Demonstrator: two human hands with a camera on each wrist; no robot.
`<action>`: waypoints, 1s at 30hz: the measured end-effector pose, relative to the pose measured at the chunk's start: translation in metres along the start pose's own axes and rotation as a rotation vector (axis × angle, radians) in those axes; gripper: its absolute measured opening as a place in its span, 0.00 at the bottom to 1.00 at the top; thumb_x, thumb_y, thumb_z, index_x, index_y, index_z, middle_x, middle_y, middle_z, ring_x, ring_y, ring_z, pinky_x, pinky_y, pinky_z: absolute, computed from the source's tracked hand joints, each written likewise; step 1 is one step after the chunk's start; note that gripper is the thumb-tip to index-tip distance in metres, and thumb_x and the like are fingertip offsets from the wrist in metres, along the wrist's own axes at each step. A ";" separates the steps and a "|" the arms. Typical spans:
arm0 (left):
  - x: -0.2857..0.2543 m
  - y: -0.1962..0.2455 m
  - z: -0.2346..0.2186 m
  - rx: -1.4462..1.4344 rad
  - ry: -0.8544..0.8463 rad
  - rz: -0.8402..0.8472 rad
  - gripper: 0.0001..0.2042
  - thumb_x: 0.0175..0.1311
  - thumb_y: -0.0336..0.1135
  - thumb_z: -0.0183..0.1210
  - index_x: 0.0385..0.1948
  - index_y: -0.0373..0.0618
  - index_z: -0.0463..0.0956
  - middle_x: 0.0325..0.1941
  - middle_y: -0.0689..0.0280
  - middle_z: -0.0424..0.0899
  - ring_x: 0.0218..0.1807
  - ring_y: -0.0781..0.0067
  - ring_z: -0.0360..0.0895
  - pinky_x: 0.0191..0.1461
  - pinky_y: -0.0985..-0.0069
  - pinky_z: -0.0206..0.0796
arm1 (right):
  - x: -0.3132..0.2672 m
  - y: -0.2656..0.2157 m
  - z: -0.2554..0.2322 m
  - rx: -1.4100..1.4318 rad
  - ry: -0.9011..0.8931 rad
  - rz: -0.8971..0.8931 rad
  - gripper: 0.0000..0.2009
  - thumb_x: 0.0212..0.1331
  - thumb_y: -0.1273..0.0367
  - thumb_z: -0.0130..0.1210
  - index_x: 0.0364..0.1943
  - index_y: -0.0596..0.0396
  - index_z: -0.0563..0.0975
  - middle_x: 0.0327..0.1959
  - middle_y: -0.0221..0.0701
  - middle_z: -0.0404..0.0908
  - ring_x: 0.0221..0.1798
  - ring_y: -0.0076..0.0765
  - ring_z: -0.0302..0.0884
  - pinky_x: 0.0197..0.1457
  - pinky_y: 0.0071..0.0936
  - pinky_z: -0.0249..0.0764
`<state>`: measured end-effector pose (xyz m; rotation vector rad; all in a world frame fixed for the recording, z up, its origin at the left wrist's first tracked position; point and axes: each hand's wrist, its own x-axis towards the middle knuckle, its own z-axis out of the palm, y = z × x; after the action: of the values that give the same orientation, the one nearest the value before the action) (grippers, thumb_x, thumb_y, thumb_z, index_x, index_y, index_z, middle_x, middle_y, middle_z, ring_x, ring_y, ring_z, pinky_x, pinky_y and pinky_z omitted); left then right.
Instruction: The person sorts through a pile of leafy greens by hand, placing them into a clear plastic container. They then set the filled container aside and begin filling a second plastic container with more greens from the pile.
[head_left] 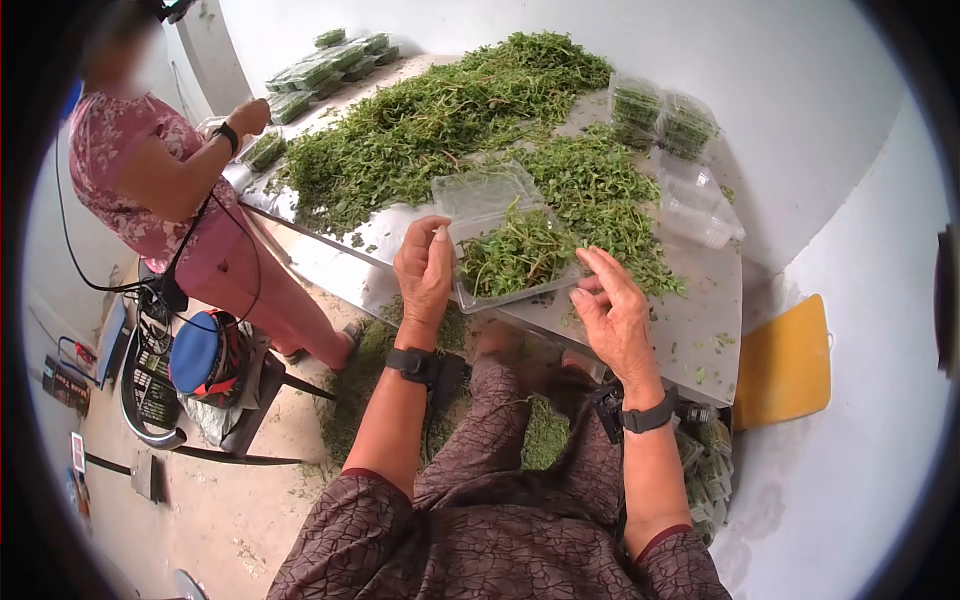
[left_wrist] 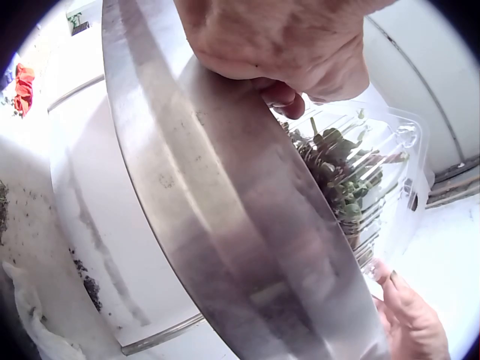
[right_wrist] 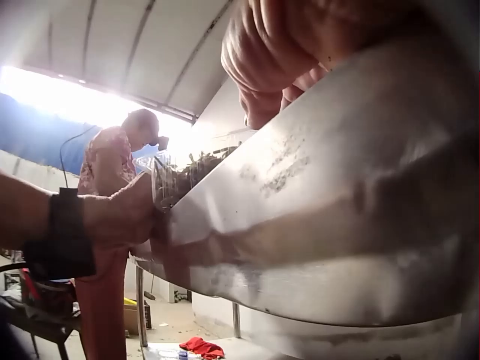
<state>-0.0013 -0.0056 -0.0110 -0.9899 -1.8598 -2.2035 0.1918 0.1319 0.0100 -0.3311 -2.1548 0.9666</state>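
A clear plastic clamshell box (head_left: 510,285) stands at the table's near edge, its lid (head_left: 487,190) tipped back. Leafy green stems (head_left: 515,250) fill it in a loose heap. My left hand (head_left: 424,268) grips the box's left side between thumb and fingers. On the other side, my right hand (head_left: 615,318) is beside the right rim, thumb and fingers apart and loosely bent, fingertips close to the greens. The left wrist view shows the box wall (left_wrist: 390,187) past the metal table edge, with the left fingers partly hidden.
A large pile of greens (head_left: 430,130) covers much of the metal table (head_left: 700,330). Filled boxes (head_left: 685,125) and stacked clear boxes (head_left: 698,205) stand at right, more filled boxes (head_left: 325,70) at the far left. Another person (head_left: 160,170) works at left, near a chair (head_left: 245,420). A yellow board (head_left: 790,365) leans at right.
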 end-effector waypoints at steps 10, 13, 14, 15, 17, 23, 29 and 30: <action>-0.008 0.046 -0.004 0.528 -0.255 0.529 0.29 0.60 0.61 0.49 0.46 0.42 0.76 0.49 0.54 0.75 0.55 0.56 0.70 0.60 0.57 0.59 | -0.001 -0.003 -0.001 -0.073 0.006 -0.091 0.21 0.53 0.74 0.59 0.53 0.51 0.74 0.53 0.47 0.76 0.43 0.45 0.82 0.42 0.34 0.79; -0.007 0.060 0.009 0.851 -0.582 0.715 0.35 0.58 0.67 0.49 0.52 0.43 0.73 0.50 0.54 0.73 0.55 0.55 0.68 0.67 0.54 0.48 | 0.000 -0.003 -0.002 -0.134 -0.002 -0.133 0.21 0.52 0.73 0.60 0.53 0.52 0.74 0.52 0.46 0.77 0.42 0.47 0.82 0.42 0.35 0.79; -0.007 0.058 0.009 0.838 -0.605 0.688 0.36 0.57 0.68 0.50 0.55 0.45 0.70 0.45 0.55 0.74 0.53 0.52 0.69 0.68 0.52 0.44 | 0.000 -0.005 -0.002 -0.074 -0.012 -0.121 0.20 0.53 0.73 0.60 0.53 0.52 0.73 0.50 0.44 0.77 0.41 0.47 0.81 0.41 0.35 0.78; -0.007 0.061 0.008 0.840 -0.609 0.689 0.36 0.57 0.68 0.50 0.55 0.45 0.70 0.45 0.55 0.74 0.53 0.52 0.69 0.68 0.52 0.44 | 0.000 -0.005 -0.002 -0.015 -0.021 -0.110 0.20 0.53 0.72 0.60 0.52 0.53 0.73 0.48 0.43 0.78 0.40 0.47 0.81 0.40 0.36 0.78; -0.007 0.068 0.005 0.879 -0.641 0.563 0.33 0.56 0.66 0.53 0.49 0.44 0.73 0.37 0.57 0.74 0.47 0.54 0.70 0.67 0.53 0.46 | 0.000 -0.005 -0.002 -0.017 -0.017 -0.114 0.20 0.53 0.72 0.59 0.52 0.53 0.73 0.46 0.42 0.79 0.39 0.46 0.81 0.40 0.36 0.78; -0.007 0.063 -0.002 0.947 -0.649 0.525 0.28 0.54 0.62 0.58 0.37 0.41 0.75 0.28 0.61 0.71 0.38 0.56 0.70 0.64 0.55 0.50 | 0.000 -0.004 -0.002 -0.012 -0.032 -0.113 0.18 0.53 0.72 0.60 0.50 0.53 0.74 0.42 0.39 0.79 0.37 0.44 0.81 0.38 0.36 0.77; -0.004 0.062 -0.012 0.785 -0.577 0.550 0.30 0.61 0.64 0.47 0.41 0.40 0.75 0.43 0.55 0.74 0.49 0.54 0.70 0.63 0.57 0.53 | -0.001 -0.004 -0.002 -0.019 -0.018 -0.113 0.18 0.52 0.72 0.60 0.49 0.52 0.74 0.39 0.39 0.80 0.36 0.42 0.80 0.38 0.35 0.77; -0.004 0.061 -0.015 0.789 -0.572 0.546 0.30 0.61 0.64 0.47 0.41 0.40 0.75 0.43 0.55 0.74 0.49 0.54 0.70 0.63 0.57 0.53 | -0.001 -0.005 0.000 -0.021 -0.004 -0.120 0.18 0.52 0.72 0.60 0.49 0.51 0.75 0.39 0.38 0.81 0.36 0.42 0.80 0.38 0.35 0.77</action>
<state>0.0243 -0.0363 0.0382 -1.7256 -2.0194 -0.8024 0.1934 0.1282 0.0129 -0.2079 -2.1635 0.8785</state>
